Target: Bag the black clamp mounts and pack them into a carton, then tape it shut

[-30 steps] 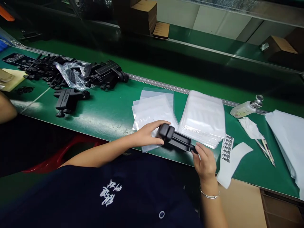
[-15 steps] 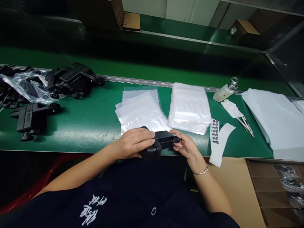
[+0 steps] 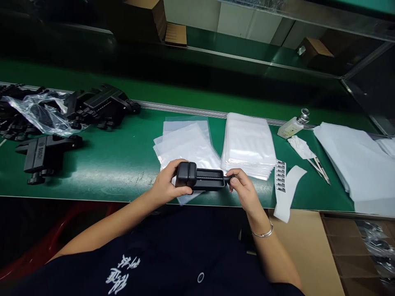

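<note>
Black device [image 3: 210,179] held between the two hands, above the near edge of the green bench [image 3: 114,158], partly over the loose clear bags [image 3: 188,142]. Its long side is laid roughly left to right, with the recessed channel turned up toward the camera. The thick block end [image 3: 186,174] is set in the left hand [image 3: 165,184], the small end knob [image 3: 228,179] at the fingertips of the right hand [image 3: 245,191].

Left grip: spread about as wide as the block; thumb laid along the near side, fingers wrapped at the far side and mostly hidden. Right grip: nearly pressed together, knob pinched between thumb and fingers; exact finger contact partly hidden.

A stack of bags [image 3: 248,142] is placed just beyond the right hand, with a label strip [image 3: 280,176] to its right. A similar black unit [image 3: 38,156] is set at the left, well apart from the hands, near a pile of black units [image 3: 106,105] and crumpled clear plastic [image 3: 40,113].
</note>
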`<control>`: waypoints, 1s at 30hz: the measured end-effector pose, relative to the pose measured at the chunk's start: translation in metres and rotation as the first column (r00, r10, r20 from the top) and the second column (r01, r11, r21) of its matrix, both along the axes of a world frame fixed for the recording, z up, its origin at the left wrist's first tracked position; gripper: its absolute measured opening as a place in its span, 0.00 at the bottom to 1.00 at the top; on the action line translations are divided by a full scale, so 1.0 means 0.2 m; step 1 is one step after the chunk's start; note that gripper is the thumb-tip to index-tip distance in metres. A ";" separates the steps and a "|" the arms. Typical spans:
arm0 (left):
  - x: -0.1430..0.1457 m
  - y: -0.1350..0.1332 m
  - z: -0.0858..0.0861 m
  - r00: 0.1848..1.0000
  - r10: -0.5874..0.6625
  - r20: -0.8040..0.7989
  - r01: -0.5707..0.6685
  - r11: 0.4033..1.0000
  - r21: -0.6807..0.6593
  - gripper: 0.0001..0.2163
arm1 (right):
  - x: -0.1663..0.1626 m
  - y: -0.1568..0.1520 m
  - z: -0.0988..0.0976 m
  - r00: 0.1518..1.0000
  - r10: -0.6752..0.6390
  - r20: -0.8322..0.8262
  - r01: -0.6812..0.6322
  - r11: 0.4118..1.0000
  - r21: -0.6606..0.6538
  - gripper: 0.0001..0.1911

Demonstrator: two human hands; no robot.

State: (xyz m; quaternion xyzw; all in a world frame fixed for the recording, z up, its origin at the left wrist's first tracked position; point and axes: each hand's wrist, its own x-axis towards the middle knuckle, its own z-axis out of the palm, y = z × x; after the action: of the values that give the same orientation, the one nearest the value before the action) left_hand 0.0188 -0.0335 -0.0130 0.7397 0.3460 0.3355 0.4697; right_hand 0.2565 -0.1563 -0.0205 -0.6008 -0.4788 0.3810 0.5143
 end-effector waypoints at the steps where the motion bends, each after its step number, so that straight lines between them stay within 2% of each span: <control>1: 0.00 0.00 0.00 1.000 0.003 0.003 -0.003 1.000 0.008 0.36 | 0.00 0.01 0.00 0.997 0.016 -0.073 -0.018 0.999 -0.031 0.17; 4: 0.00 0.02 -0.01 0.997 0.043 0.056 -0.039 0.997 -0.072 0.35 | -0.01 0.03 0.00 0.989 0.041 -0.143 -0.050 0.997 -0.056 0.21; 7: 0.02 0.04 -0.03 0.976 0.126 0.180 -0.079 0.965 -0.248 0.32 | -0.02 0.04 -0.01 0.999 -0.027 -0.026 0.028 0.999 0.043 0.25; 9: 0.03 0.05 -0.05 0.955 0.167 0.244 -0.074 0.934 -0.349 0.30 | -0.05 0.05 -0.03 0.994 -0.063 0.089 0.052 0.991 0.121 0.23; 11: 0.04 0.06 -0.07 0.946 0.180 0.271 -0.055 0.909 -0.413 0.28 | -0.08 0.06 -0.06 0.990 -0.063 0.128 0.043 0.988 0.148 0.19; 14: 0.05 0.06 -0.09 0.944 0.165 0.285 -0.031 0.906 -0.422 0.27 | -0.14 0.10 -0.10 0.989 -0.149 0.004 0.147 0.976 0.158 0.14; 16: 0.05 0.06 -0.10 0.942 0.143 0.303 -0.014 0.921 -0.390 0.28 | -0.16 0.13 -0.12 0.965 -0.245 -0.092 0.257 0.954 0.152 0.13; 18: 0.05 0.06 -0.09 0.941 0.119 0.316 0.002 0.934 -0.358 0.29 | -0.18 0.15 -0.13 0.945 -0.297 -0.136 0.313 0.942 0.122 0.12; 25: 0.04 0.05 -0.08 0.938 0.029 0.346 0.080 0.951 -0.299 0.34 | -0.18 0.22 -0.14 0.926 -0.358 -0.118 0.362 0.932 0.017 0.16; 30: 0.05 0.07 -0.11 0.937 0.175 0.301 -0.018 0.887 -0.460 0.29 | -0.15 0.18 -0.20 0.963 -0.268 0.035 0.265 0.962 0.061 0.16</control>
State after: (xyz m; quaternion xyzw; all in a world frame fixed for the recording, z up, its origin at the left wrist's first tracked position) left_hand 0.0283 -0.0187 -0.0354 0.5244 0.3666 0.3898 0.6623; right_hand 0.2267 -0.1197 -0.0608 -0.6533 -0.4150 0.2818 0.5670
